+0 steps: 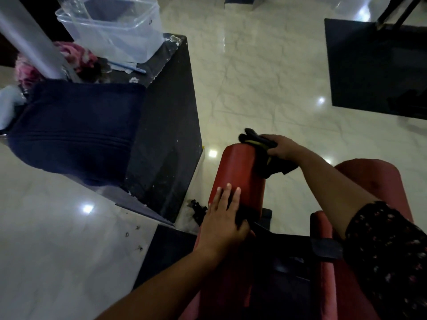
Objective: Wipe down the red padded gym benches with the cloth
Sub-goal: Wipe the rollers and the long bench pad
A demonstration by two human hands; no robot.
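Note:
A red padded roller pad (240, 172) stands out from the front of the gym bench, low in the middle of the head view. My left hand (225, 218) rests flat on its near end with straight fingers. My right hand (280, 147) grips a dark cloth (269, 158) with a yellow edge and presses it on the pad's far right side. More red padding (374, 179) of the bench lies to the right, partly hidden by my right arm and patterned sleeve.
A black block (166, 125) stands to the left, bearing a clear plastic tub (115, 31), a blue pen (129, 66), pink fabric and a dark blue cloth (76, 130). A black mat (374, 68) lies at the upper right. Pale glossy floor tiles (261, 72) surround the bench.

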